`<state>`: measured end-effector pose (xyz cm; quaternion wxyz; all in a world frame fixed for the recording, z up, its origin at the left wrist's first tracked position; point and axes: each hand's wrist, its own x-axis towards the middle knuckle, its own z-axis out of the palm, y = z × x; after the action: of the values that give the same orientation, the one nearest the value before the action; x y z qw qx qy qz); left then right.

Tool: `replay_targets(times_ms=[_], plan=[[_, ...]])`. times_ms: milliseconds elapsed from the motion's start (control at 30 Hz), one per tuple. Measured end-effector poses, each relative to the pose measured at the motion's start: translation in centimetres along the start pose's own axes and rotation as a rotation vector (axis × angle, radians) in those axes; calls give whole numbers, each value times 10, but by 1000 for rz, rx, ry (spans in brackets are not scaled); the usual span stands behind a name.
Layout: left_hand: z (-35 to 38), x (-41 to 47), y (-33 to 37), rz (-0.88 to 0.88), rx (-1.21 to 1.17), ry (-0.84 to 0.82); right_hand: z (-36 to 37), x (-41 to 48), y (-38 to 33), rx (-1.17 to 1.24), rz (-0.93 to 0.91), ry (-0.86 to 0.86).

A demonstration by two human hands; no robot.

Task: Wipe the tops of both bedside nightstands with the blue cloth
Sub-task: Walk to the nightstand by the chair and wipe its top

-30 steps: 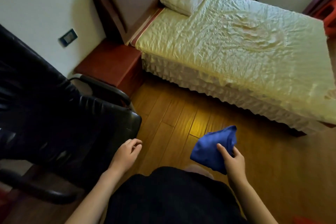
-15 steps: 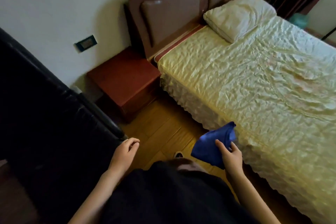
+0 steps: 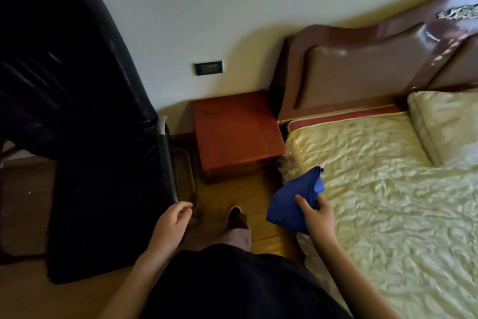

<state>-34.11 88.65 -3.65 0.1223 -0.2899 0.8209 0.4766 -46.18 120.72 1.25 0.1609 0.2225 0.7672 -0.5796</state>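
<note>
A reddish-brown nightstand (image 3: 234,129) stands against the wall, between a black chair and the bed, its top bare. My right hand (image 3: 316,215) holds a folded blue cloth (image 3: 292,199) in the air, short of the nightstand's front right corner and over the bed's edge. My left hand (image 3: 172,223) hangs loosely curled and empty beside the chair's armrest. Only this one nightstand shows in the head view.
A black leather chair (image 3: 85,150) with a metal armrest fills the left side. The bed (image 3: 388,189), with its cream cover, pillow (image 3: 450,124) and brown headboard (image 3: 362,73), fills the right. A narrow strip of wood floor (image 3: 232,194) leads to the nightstand; my shoe (image 3: 236,217) stands on it.
I have walked closer to the nightstand, which now lies straight ahead and larger. The view has turned toward the wall. Both hands kept their pose, cloth still held.
</note>
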Motion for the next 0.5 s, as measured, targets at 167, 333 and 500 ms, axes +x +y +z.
replay_targets(times_ms=[167,333,500], plan=[[6,61,35,35,84,69,42,75,-49,-140,-74,-18],[13,135,65,52,162,106,91,157,-74,-306,-136,-118],[47,237,59,34,204,181,144,252,-68,-377,-140,-292]])
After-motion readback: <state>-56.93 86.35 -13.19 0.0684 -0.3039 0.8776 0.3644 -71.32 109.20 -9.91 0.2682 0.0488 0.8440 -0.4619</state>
